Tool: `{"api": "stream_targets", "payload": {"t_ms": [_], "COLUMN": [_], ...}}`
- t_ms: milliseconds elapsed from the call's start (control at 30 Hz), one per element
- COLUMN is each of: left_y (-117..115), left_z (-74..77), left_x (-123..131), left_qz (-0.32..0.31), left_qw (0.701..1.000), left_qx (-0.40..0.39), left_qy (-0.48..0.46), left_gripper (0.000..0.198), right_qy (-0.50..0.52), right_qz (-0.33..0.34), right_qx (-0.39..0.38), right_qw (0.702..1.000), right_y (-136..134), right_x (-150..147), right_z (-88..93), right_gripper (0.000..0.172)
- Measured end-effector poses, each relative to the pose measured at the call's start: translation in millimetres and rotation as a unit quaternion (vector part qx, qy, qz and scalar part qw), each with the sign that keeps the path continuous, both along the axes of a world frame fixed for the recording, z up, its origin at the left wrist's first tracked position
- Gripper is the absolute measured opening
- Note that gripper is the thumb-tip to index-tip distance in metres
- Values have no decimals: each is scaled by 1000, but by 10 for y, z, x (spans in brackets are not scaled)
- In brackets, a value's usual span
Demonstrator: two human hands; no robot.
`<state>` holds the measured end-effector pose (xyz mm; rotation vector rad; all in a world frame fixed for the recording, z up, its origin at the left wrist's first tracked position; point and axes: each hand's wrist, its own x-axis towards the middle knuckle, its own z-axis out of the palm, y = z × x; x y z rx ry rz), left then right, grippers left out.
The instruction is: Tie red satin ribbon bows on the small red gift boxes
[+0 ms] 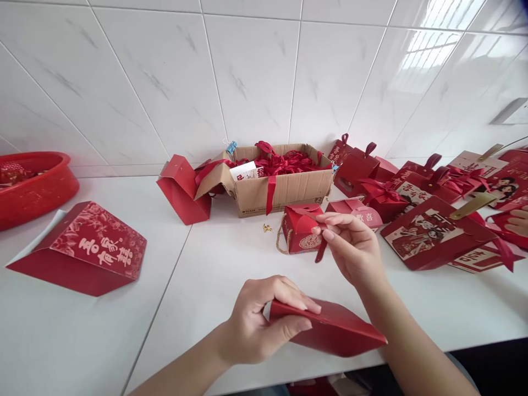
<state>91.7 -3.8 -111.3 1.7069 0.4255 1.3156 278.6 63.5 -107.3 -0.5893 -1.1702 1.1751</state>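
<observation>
My left hand (258, 319) is closed on the near end of a flat, folded red paper box (334, 330), held just above the front edge of the white table (206, 275). My right hand (350, 245) is raised above it, thumb and fingers pinched on a short red ribbon (320, 250) that hangs down. Just behind that hand stands a small folded red gift box (299, 228) with a rope handle.
An open cardboard carton (280, 184) full of red ribbons sits at the back by the tiled wall. Several finished red boxes (433, 231) crowd the right side, where another person's hand (517, 220) shows. A flat printed red box (91, 247) and a red basin (33, 184) lie left.
</observation>
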Motion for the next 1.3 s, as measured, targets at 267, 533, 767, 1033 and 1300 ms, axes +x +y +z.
{"api": "stream_targets", "payload": {"t_ms": [267, 533, 767, 1033, 1300], "left_y": [21, 36, 46, 52, 39], "left_z": [-20, -33, -38, -68, -17], "left_x": [-64, -65, -50, -39, -6], "left_qz": [112, 231, 233, 218, 232], "left_qw": [992, 967, 966, 970, 968], "left_qx": [-6, 6, 33, 28, -36], "left_qy": [58, 103, 105, 101, 83], "left_gripper": [19, 17, 18, 17, 24], "right_qy": [26, -63, -91, -98, -121], "right_qz": [-33, -53, 9, 61, -1], "right_qx": [48, 108, 91, 90, 56], "right_qw": [998, 991, 992, 989, 991], "right_y": [61, -70, -207, -300, -319], "right_x": [179, 26, -20, -16, -63], "right_z": [166, 187, 98, 102, 63], "right_gripper": [21, 21, 22, 26, 14]}}
